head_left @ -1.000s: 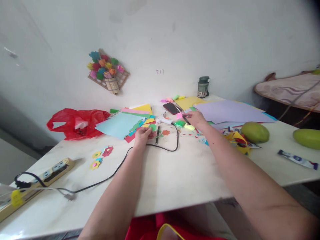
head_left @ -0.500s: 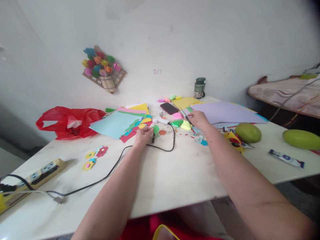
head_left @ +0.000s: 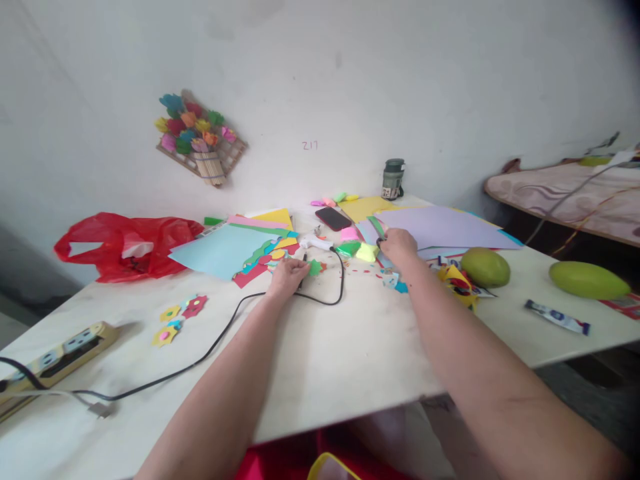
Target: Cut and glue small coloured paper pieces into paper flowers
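My left hand is closed in a pinch at the edge of a green paper cutout. A thin black pen-like stick passes by its fingertips; whether the fingers also grip it is unclear. Farther right, my right hand is closed around the dark handle of a pair of scissors, whose blades I cannot make out. Between the hands lie a white glue gun with a black cord, and pink, green and yellow clay packets. Paper scraps lie below the right hand.
Coloured sheets and a red plastic bag occupy the left. Paper flowers and a power strip are nearer. A phone, purple sheet and green bottle stand behind; two green fruits lie right.
My left hand has shifted slightly down and right relative to the glue gun, with the green cutout. My right hand has closed over the scissors, whose blades showed earlier. The view has shifted slightly.
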Action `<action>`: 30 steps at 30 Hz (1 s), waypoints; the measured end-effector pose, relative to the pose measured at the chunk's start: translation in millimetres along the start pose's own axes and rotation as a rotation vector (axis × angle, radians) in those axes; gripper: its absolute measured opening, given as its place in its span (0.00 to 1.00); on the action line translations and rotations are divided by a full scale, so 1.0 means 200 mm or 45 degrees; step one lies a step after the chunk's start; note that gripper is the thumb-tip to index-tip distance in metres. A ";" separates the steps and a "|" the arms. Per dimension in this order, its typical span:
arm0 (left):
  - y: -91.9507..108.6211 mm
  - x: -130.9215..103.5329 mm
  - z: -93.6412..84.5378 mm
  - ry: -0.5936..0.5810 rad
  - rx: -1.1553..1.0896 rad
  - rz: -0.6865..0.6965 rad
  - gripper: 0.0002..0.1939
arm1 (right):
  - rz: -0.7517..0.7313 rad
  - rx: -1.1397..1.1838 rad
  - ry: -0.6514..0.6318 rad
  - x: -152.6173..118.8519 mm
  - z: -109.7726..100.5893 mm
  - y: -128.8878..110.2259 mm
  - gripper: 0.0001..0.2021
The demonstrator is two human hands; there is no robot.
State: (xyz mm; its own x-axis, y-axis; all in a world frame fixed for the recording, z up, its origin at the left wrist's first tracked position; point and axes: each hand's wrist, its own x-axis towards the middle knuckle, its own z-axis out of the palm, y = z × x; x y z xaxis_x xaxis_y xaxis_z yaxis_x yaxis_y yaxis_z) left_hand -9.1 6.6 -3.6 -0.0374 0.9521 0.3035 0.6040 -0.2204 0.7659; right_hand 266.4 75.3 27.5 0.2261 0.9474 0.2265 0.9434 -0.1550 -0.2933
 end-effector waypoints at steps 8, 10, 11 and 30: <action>0.01 -0.01 0.00 -0.047 -0.068 -0.015 0.15 | 0.016 -0.049 -0.133 0.02 0.01 0.01 0.16; 0.01 -0.01 0.01 -0.035 -0.123 -0.025 0.15 | 0.006 -0.062 -0.112 0.02 0.01 0.00 0.15; 0.01 -0.01 0.01 -0.029 -0.149 -0.030 0.15 | -0.005 -0.066 -0.079 0.01 0.00 -0.01 0.15; 0.06 -0.01 0.00 -0.032 -0.043 0.114 0.10 | -0.801 0.512 -0.206 -0.29 0.14 -0.42 0.06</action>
State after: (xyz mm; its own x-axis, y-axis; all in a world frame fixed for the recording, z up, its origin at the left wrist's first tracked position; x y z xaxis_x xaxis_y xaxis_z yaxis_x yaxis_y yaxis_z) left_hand -1.2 1.1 5.5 0.0357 0.9332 0.3576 0.5765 -0.3116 0.7554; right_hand 167.7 40.3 12.3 -0.3923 0.8575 0.3329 0.7144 0.5120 -0.4769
